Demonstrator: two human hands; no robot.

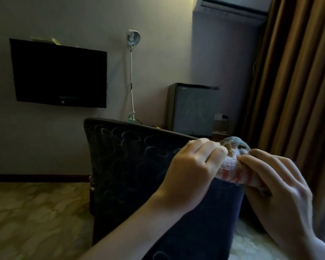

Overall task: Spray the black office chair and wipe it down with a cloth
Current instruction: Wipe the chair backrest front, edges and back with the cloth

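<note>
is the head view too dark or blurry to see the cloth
Head view: dim and soft overall; the chair shows only a faint swirl pattern; the cloth, held by left hand and right hand, is blurred yet its reddish stripes read.

Chair back [131, 156] blocks ahead; open floor [36, 212] left; curtain [298, 81] crowds right.

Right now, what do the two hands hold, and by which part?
A red-striped cloth, bunched between both hands: the left hand pinches its left end, the right hand grips its right end, over the chair.
</note>
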